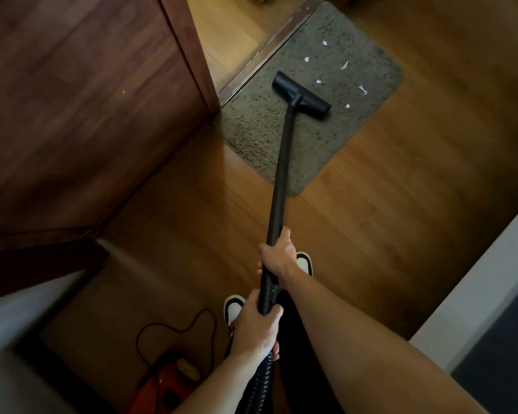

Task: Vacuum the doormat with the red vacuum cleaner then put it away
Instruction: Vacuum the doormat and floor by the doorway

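A grey-green shaggy doormat [335,55] lies on the wood floor by the doorway, with several white paper scraps [344,65] on its right half. The black floor nozzle [301,95] of the vacuum rests flat on the mat's middle. Its long black wand [283,162] runs back toward me. My right hand [278,256] grips the wand higher up; my left hand [256,327] grips the ribbed hose end just below. The red vacuum cleaner body [162,383] sits on the floor at the lower left, partly hidden by my left arm.
A dark wooden door [81,94] stands open at the left, its edge beside the mat. A black power cord [174,330] loops on the floor near the vacuum body. My two white shoes [233,309] are under the hands. A white wall edge [476,282] runs along the right.
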